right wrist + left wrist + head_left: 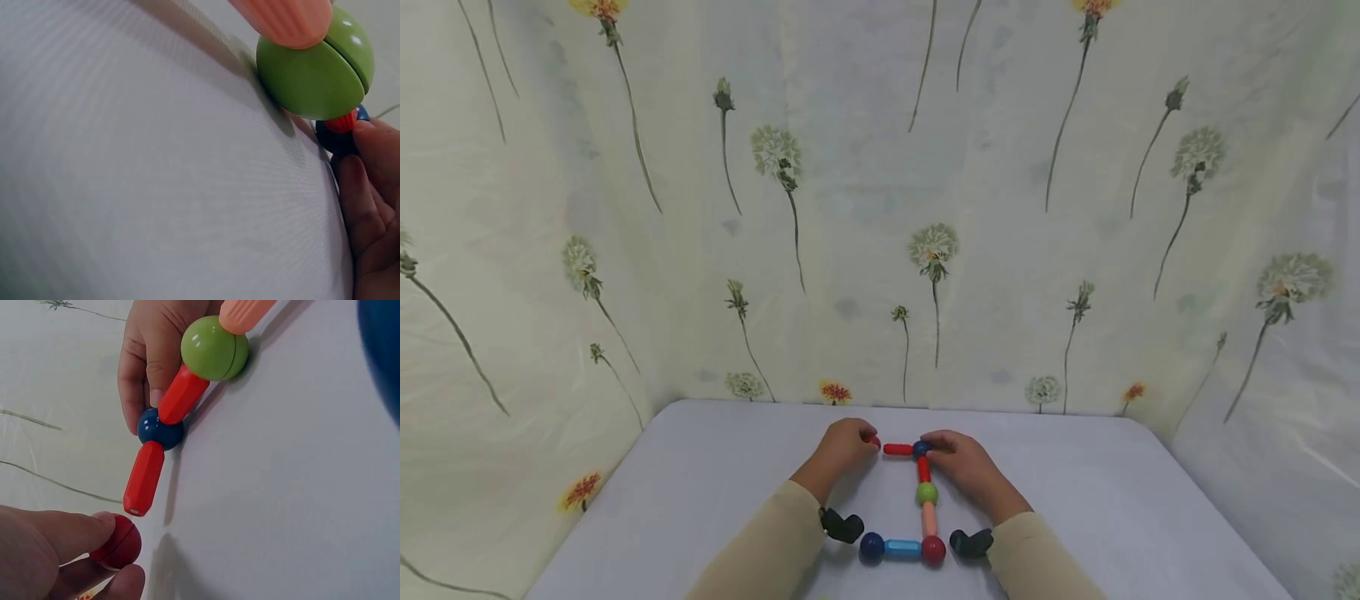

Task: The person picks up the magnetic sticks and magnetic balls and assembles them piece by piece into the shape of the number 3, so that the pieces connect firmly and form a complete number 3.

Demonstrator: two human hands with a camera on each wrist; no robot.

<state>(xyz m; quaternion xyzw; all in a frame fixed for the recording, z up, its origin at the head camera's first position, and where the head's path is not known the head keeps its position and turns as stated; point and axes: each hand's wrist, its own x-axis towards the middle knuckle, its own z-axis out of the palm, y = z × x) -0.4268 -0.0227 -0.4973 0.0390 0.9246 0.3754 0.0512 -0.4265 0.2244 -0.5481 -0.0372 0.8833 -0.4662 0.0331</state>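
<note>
Between thumb and fingers, my left hand point(841, 454) pinches a red ball point(120, 542), just short of the free end of a red rod point(144, 480). That rod joins a dark blue ball point(160, 429), which my right hand point(968, 468) grips by its far side. From the blue ball a second red rod point(923, 469) runs toward me to a green ball point(927, 493). A peach rod point(929, 518) continues to another red ball point(933, 550). There a light blue rod point(902, 548) turns left and ends in a second dark blue ball point(872, 547).
The pieces lie on a white-covered table point(700, 500). Behind and beside it hangs a pale curtain point(850, 208) printed with dandelions. Dark wrist devices point(842, 527) sit below both hands. A small yellow-green bit point(824, 597) shows at the bottom edge of the head view.
</note>
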